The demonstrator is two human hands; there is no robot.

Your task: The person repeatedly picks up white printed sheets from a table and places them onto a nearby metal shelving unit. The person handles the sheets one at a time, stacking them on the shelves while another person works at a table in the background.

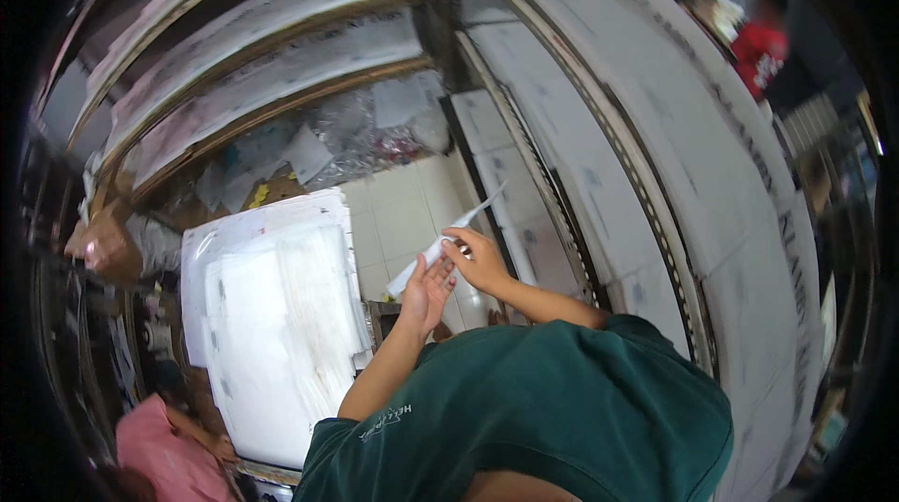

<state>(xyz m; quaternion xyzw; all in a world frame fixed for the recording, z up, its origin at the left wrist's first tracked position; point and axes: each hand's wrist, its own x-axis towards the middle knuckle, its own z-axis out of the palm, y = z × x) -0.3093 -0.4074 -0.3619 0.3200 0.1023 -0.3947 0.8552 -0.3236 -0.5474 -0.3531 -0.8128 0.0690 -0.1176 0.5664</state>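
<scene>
A thin white piece point(403, 279), which looks like folded paper or plastic sheet, is held before my body, its narrow twisted end pointing up and right. My right hand point(479, 263) pinches it near the middle between thumb and fingers. Just below, my left hand point(428, 298) is turned palm up, its fingers apart and its thumb against or very near the white piece. Whether the left fingers bear any of it is hard to make out. Left of my hands, a stack of white sheets point(272, 315) lies on a low table.
Shelves at the back hold flat white stacks point(365, 34); crumpled clear plastic point(361, 123) lies beneath them. On the right stands a metal rack point(646, 193) with printed white sheets. A person in pink point(173, 450) is at lower left, another in red point(757, 57) at far right. Pale floor tiles point(403, 212) show between.
</scene>
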